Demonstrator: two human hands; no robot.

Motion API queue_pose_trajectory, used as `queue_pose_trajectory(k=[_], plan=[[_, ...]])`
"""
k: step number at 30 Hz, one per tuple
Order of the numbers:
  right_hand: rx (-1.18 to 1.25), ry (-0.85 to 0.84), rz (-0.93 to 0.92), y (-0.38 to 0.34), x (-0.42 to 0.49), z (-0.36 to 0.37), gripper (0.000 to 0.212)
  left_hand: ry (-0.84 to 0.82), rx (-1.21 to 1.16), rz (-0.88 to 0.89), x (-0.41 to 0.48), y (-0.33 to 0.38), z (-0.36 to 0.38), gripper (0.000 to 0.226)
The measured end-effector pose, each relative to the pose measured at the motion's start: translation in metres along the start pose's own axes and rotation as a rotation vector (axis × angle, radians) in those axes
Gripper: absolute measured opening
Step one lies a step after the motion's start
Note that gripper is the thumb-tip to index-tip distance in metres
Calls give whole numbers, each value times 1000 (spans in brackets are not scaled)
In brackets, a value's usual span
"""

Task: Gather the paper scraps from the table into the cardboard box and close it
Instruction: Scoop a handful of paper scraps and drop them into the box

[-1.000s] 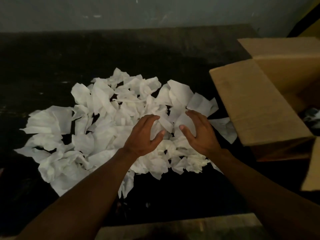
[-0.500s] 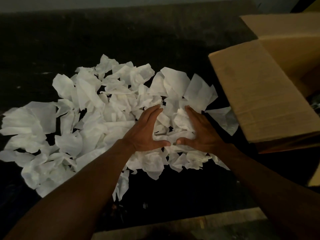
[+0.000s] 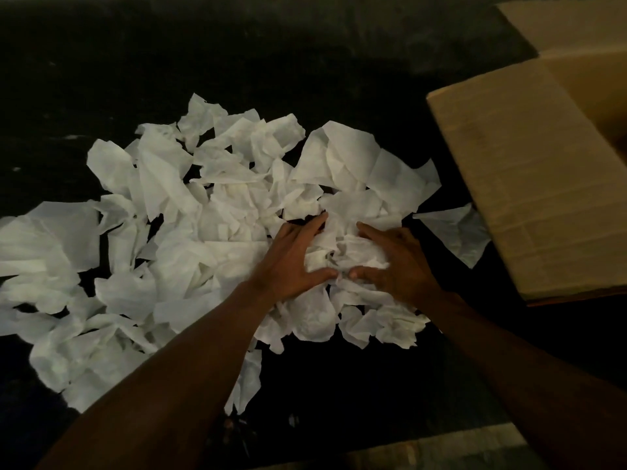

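A wide pile of white paper scraps (image 3: 203, 215) covers the dark table (image 3: 237, 56). At the pile's right part, my left hand (image 3: 291, 262) and my right hand (image 3: 400, 262) face each other and cup a bunched clump of scraps (image 3: 346, 249) between them. The thumbs nearly meet under the clump and the fingers wrap its sides. The cardboard box (image 3: 529, 184) stands at the right with its flaps open; the near flap leans toward the pile. The box's inside is out of view.
One loose scrap (image 3: 458, 232) lies by the box flap, apart from the pile. A lighter wooden edge (image 3: 441, 449) runs along the table's near side. Dark table surface shows behind the pile.
My hands have come down onto the pile and drawn together, thumbs closing in under a clump of scraps. The view has shifted down and closer.
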State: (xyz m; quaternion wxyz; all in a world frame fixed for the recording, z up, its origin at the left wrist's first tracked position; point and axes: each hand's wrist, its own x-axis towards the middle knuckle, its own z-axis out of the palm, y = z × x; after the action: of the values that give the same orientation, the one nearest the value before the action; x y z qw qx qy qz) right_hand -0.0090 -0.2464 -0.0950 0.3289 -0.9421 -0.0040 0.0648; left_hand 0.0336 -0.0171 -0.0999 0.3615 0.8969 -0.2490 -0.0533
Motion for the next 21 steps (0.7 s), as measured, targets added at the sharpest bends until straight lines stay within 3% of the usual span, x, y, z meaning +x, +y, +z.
queue_pose_trajectory(k=[5, 8, 13, 21], plan=[[199, 147, -104, 0, 2, 5, 55, 71, -83, -35, 4, 0, 4, 77], [367, 193, -3, -5, 6, 2, 37, 128, -121, -43, 5, 5, 0, 62], [612, 226, 133, -13, 9, -8, 31, 208, -208, -2, 13, 18, -20, 51], [490, 395, -169, -71, 11, -55, 60, 366, -30, 31, 9, 53, -73, 66]])
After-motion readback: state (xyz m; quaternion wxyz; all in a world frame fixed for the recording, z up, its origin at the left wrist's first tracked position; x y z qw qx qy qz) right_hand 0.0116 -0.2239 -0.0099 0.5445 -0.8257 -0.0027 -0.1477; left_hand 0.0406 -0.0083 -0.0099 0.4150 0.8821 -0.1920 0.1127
